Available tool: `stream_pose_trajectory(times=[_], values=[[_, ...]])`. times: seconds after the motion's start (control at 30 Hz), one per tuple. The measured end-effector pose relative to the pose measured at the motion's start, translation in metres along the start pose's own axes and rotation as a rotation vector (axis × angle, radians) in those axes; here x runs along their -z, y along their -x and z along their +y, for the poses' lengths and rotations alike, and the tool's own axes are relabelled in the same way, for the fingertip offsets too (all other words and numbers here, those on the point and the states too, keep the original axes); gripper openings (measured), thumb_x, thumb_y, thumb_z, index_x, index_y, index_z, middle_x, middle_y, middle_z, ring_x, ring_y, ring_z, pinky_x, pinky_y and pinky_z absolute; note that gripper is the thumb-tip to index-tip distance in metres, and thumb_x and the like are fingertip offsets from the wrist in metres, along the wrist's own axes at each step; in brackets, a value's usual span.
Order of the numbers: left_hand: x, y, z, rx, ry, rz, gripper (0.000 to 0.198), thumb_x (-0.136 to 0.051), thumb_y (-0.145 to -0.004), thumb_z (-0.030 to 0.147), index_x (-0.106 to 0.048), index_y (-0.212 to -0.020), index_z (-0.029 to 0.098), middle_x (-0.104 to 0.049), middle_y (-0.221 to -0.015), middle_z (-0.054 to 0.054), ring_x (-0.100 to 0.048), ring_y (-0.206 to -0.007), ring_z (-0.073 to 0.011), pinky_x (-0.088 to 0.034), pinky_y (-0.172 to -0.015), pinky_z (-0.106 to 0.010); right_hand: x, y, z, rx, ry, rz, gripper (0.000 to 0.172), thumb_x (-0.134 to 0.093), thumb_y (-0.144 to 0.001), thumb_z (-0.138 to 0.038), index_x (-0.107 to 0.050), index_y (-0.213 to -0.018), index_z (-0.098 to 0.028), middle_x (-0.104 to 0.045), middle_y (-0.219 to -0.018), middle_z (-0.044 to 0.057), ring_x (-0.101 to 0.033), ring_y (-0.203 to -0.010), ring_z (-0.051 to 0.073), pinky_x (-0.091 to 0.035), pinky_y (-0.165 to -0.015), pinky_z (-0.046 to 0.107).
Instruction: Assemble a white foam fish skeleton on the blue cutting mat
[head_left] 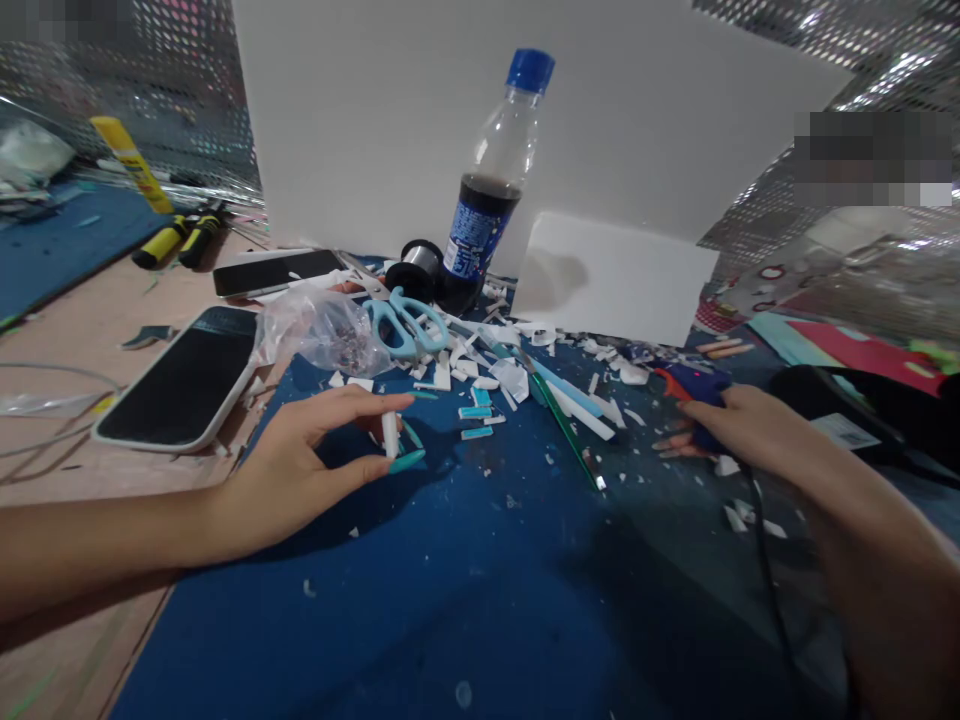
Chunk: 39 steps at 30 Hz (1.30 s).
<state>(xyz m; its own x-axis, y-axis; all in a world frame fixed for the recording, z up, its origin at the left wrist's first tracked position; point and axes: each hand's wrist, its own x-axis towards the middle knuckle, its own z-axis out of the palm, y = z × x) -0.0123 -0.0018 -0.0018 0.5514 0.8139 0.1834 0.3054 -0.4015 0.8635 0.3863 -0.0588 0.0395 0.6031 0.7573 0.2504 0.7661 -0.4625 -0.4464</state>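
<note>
My left hand [300, 460] pinches a small white block [390, 435] upright between thumb and fingers, just above the blue cutting mat [420, 600]. Its long nails are turquoise. On the right, my right hand [735, 420] is wrapped round a blue hot glue gun [709, 378] with an orange part and a black cord [765, 560]; the fingers partly cover it. Between the hands lie small blue-topped white pieces [475, 412] and a green metallic pen-like tool [566, 430]. White scraps [469, 355] are strewn behind them.
A bottle of dark drink [476, 220] stands before a large white board [375, 120]. Light-blue scissors [405, 325], a plastic bag [315, 325] and a wire spool [416, 268] sit left of it. A phone [184, 380] lies at left, and a black strapped object [847, 410] at right.
</note>
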Motion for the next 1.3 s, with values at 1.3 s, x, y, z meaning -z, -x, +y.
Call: stream_pose_trajectory(times=[1.3], values=[[-0.004, -0.007, 0.005, 0.11, 0.504, -0.051, 0.046, -0.073, -0.07, 0.014, -0.067, -0.116, 0.019, -0.064, -0.09, -0.003, -0.062, -0.081, -0.0129, -0.057, -0.076, -0.026, -0.03, 0.127, -0.096, 0.275, -0.228, 0.158, 0.038, -0.073, -0.068, -0.045, -0.042, -0.074, -0.023, -0.053, -0.055, -0.004, -0.052, -0.042, 0.013, -0.042, -0.041, 0.025]])
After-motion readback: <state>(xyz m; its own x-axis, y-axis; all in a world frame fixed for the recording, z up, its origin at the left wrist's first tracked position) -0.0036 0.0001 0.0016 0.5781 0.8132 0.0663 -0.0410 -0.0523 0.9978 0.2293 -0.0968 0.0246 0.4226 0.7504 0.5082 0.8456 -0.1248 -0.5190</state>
